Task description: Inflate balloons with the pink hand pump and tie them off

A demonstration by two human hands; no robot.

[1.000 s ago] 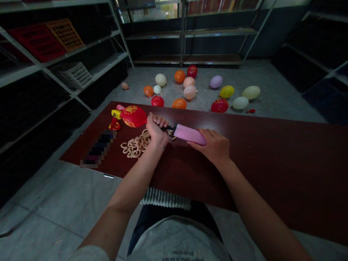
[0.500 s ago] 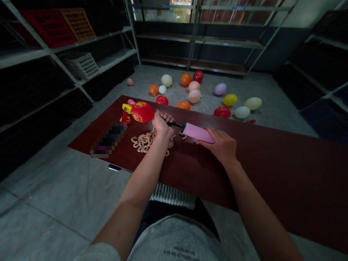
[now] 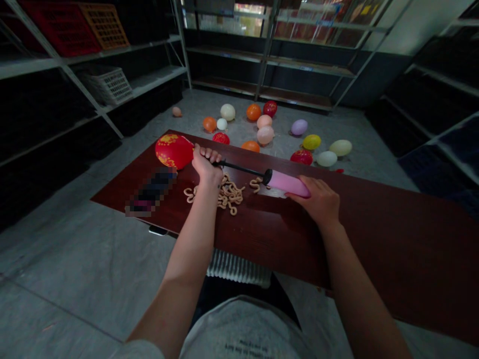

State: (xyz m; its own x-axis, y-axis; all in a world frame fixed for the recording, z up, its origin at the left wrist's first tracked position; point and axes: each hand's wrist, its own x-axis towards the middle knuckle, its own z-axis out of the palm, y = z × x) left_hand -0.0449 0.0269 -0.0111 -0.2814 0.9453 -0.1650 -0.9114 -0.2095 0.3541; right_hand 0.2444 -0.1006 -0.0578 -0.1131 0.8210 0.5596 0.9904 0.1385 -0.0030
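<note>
Pink balloon pump (image 3: 286,183): lies roughly level across the worktop (image 3: 262,239), its black rod (image 3: 243,168) pointing left towards the red balloon.
Left hand (image 3: 205,167): clamped around the rod's far end, knuckles up, just beside the balloon.
Right hand (image 3: 313,199): closed over the pink barrel's end, fingers wrapped on top.
Red balloon (image 3: 172,152): inflated, touching the left hand; its gold print (image 3: 167,143) is too small to read. Whether its neck is on the rod is hidden.
Curled tan strands (image 3: 229,195): heaped under the rod, between the hands.
Pixelated object (image 3: 150,191): blurred, lying left of the left forearm.
Shirt print (image 3: 247,344): upside down, unreadable.
Edges: the pump sits nearer the far edge; the worktop runs past the right hand out of view.
Floor beyond: loose balloons (image 3: 265,135) in many colours, with steel shelving (image 3: 149,80) to the left.
</note>
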